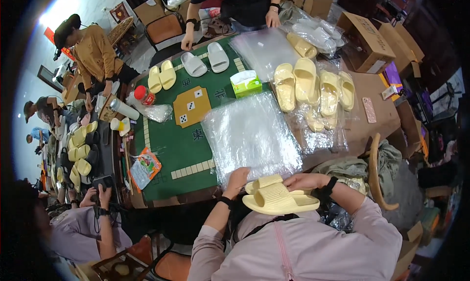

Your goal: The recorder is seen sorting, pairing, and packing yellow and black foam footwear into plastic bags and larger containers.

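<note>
A pair of pale yellow slide slippers is held in front of my body, one behind the other with soles down. My right hand is closed on the pair at its far side, near the open end. My left hand has its fingers curled at the near edge of a stack of clear plastic bags, just left of the slippers. Whether it pinches a bag there cannot be seen. The bag stack lies on the green table mat, close to my hands.
More yellow slippers, some bagged, lie right of a tissue pack. White slippers and another bag pile are at the far side, where a person stands. A phone and cardboard boxes are at the right.
</note>
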Available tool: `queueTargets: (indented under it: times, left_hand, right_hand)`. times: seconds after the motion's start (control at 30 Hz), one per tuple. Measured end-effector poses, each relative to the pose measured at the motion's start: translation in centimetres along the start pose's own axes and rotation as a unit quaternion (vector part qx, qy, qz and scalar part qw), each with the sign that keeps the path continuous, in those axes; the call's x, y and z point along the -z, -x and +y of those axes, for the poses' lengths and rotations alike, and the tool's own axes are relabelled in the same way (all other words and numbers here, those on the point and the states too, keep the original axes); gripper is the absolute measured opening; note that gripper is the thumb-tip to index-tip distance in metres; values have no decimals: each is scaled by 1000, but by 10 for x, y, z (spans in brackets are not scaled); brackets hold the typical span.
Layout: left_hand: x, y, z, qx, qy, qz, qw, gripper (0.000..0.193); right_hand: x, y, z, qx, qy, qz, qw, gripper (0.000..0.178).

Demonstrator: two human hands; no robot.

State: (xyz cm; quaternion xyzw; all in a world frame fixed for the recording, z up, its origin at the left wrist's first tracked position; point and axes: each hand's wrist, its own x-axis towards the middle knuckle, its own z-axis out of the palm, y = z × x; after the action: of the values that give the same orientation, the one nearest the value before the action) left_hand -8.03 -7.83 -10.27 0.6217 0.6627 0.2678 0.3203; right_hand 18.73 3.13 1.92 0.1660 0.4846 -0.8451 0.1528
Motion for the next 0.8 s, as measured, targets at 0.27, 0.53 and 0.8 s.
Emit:
queueTargets:
  times: [0.27, 0.53, 0.8]
  left_hand:
    - [15, 3, 2, 85, 206, 134, 966, 30]
    - [28, -9, 66, 96, 171, 210, 958, 30]
    - [27, -9, 57, 121, 350, 239, 898, 36]
  right_hand:
    - [6, -15, -3, 51, 177, 203, 962, 31]
    - [8, -20, 6, 147, 584, 358, 713, 17]
    - [-16, -25, -3, 120, 646, 394, 643, 22]
